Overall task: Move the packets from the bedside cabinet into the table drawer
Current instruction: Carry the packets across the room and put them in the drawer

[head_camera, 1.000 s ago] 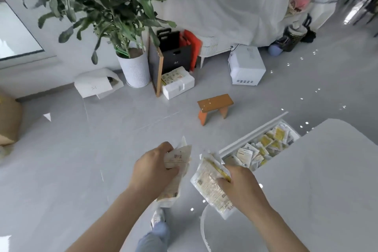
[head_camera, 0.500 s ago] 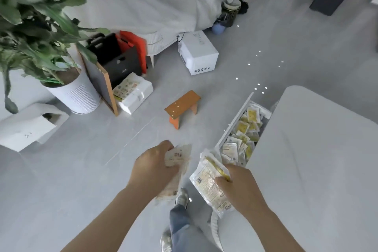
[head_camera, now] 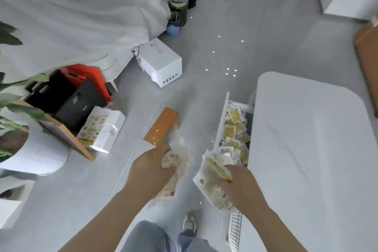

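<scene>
the left hand (head_camera: 151, 170) is clenched round a stack of packets (head_camera: 177, 160), thumb across the printed face, and the lower packets hang down below the palm. the right hand (head_camera: 239, 187) grasps a second bundle of packets (head_camera: 207, 183), fingers curled over its far side, and the bundle fans out toward the camera. both hands are held over the floor, just beside the near end of the open drawer (head_camera: 222, 120), which sticks out from under the white bench (head_camera: 306, 149). the right bundle already overlaps the drawer's near corner, while the left stack is a little further off. loose packets (head_camera: 235, 127), mostly yellow and white, already lie in a jumble along the drawer.

the packets look like thin, flat sachets with smooth film faces, so they are probably light, floppy and apt to slide over each other. a pinch at one edge would likely let the middle ones slip out. the safer hold is across the whole thickness near the middle, as both hands have now. they seem in no way fragile, so lowering each handful close over the drawer and letting go should do, right bundle first.
</scene>
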The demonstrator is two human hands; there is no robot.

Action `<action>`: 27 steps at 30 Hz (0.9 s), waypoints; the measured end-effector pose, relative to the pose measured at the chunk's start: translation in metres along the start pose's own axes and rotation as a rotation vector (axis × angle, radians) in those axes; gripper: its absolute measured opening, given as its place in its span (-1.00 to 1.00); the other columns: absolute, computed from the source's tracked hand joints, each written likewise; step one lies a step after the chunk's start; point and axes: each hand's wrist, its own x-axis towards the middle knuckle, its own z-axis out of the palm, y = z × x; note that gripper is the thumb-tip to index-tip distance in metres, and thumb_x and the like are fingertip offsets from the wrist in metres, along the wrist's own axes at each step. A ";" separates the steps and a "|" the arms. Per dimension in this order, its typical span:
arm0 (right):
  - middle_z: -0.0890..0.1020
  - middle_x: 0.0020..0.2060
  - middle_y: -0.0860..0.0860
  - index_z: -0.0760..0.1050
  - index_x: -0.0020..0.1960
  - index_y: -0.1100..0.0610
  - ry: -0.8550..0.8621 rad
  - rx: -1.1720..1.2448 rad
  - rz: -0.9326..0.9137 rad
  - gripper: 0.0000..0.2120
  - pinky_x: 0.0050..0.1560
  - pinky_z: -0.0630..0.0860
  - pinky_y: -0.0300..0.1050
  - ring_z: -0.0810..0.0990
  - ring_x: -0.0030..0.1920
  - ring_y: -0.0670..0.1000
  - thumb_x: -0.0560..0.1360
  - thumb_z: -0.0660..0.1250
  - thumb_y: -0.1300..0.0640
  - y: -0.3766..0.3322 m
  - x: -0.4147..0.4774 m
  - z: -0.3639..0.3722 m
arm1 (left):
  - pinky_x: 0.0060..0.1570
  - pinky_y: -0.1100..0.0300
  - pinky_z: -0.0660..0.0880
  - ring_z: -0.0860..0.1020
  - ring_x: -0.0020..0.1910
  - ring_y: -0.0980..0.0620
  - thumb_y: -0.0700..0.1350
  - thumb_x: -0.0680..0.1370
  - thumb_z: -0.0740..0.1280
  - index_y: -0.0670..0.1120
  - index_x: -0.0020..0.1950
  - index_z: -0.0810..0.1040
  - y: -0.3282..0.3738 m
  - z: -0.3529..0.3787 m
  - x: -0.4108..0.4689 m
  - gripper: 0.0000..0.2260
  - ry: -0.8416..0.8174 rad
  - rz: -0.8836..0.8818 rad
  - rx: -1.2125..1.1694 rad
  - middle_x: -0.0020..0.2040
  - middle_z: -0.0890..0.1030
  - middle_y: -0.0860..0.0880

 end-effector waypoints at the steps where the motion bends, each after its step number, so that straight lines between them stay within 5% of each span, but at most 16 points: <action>1: 0.42 -0.46 -0.08 0.40 -0.22 -0.03 0.006 0.000 0.043 -0.87 -0.46 0.24 -0.31 0.35 -0.49 -0.15 0.50 0.26 0.11 0.001 0.005 0.000 | -0.31 0.34 0.34 0.51 -0.20 0.10 0.01 0.47 0.37 0.11 -0.03 0.36 0.002 -0.001 0.012 -0.80 -0.022 0.021 -0.010 -0.16 0.56 0.13; 4: 0.55 -0.34 0.00 0.52 0.03 0.12 0.072 0.021 0.144 -0.84 -0.41 0.34 -0.27 0.46 -0.40 -0.08 0.49 0.26 0.11 0.000 0.019 0.003 | -0.27 0.29 0.41 0.53 -0.21 0.08 -0.02 0.46 0.37 0.10 -0.01 0.40 0.008 -0.003 0.049 -0.82 -0.090 0.090 -0.002 -0.19 0.56 0.10; 7: 0.42 -0.39 -0.07 0.45 -0.06 0.06 0.124 0.065 0.259 -0.95 -0.43 0.23 -0.31 0.38 -0.41 -0.11 0.50 0.24 0.12 -0.005 0.032 0.008 | -0.18 0.16 0.49 0.53 -0.19 0.05 -0.05 0.45 0.34 0.09 0.01 0.43 0.011 -0.005 0.087 -0.82 -0.165 0.167 0.037 -0.20 0.56 0.08; 13: 0.44 -0.38 -0.10 0.42 -0.12 0.00 0.250 0.197 0.486 -0.93 -0.42 0.33 -0.30 0.44 -0.39 -0.13 0.49 0.28 0.15 -0.024 0.045 0.028 | -0.21 0.16 0.40 0.44 -0.18 0.04 -0.03 0.48 0.32 0.09 -0.05 0.35 0.014 -0.016 0.154 -0.85 -0.316 0.400 0.111 -0.19 0.48 0.10; 17: 0.44 -0.31 -0.12 0.53 0.09 0.05 0.361 0.297 0.623 -0.82 -0.39 0.22 -0.36 0.41 -0.32 -0.10 0.50 0.30 0.07 -0.032 0.045 0.042 | -0.11 0.10 0.46 0.41 -0.14 0.03 -0.03 0.49 0.32 0.08 -0.07 0.37 0.022 -0.011 0.186 -0.87 -0.404 0.542 0.143 -0.23 0.41 0.12; 18: 0.44 -0.32 -0.12 0.51 -0.03 -0.02 0.390 0.324 0.645 -0.93 -0.39 0.23 -0.35 0.42 -0.32 -0.09 0.50 0.29 0.06 -0.032 0.046 0.045 | -0.15 0.16 0.41 0.42 -0.15 0.04 -0.02 0.50 0.31 0.09 -0.07 0.35 0.025 -0.007 0.192 -0.87 -0.429 0.587 0.159 -0.23 0.44 0.12; 20: 0.46 -0.37 -0.13 0.37 -0.19 -0.12 0.430 0.387 0.713 -0.85 -0.41 0.25 -0.33 0.46 -0.34 -0.07 0.50 0.29 0.07 -0.031 0.043 0.045 | -0.27 0.29 0.22 0.40 -0.21 0.11 0.02 0.53 0.26 0.12 -0.04 0.32 0.034 0.001 0.201 -0.88 -0.456 0.675 0.227 -0.22 0.46 0.13; 23: 0.61 -0.28 -0.03 0.53 -0.08 0.10 0.466 0.416 0.833 -0.91 -0.34 0.48 -0.14 0.57 -0.29 -0.01 0.47 0.30 0.10 -0.022 0.040 0.045 | -0.22 0.24 0.27 0.48 -0.13 0.08 0.01 0.53 0.27 0.07 0.04 0.37 0.049 0.019 0.215 -0.87 -0.532 0.727 0.224 -0.13 0.53 0.11; 27: 0.63 -0.28 0.03 0.54 -0.08 0.11 0.491 0.452 0.899 -0.89 -0.24 0.53 -0.05 0.61 -0.22 0.06 0.46 0.29 0.09 -0.002 0.049 0.040 | -0.12 0.14 0.42 0.52 -0.08 0.03 0.00 0.50 0.31 0.05 0.05 0.41 0.071 0.050 0.236 -0.83 -0.599 0.780 0.226 -0.10 0.58 0.09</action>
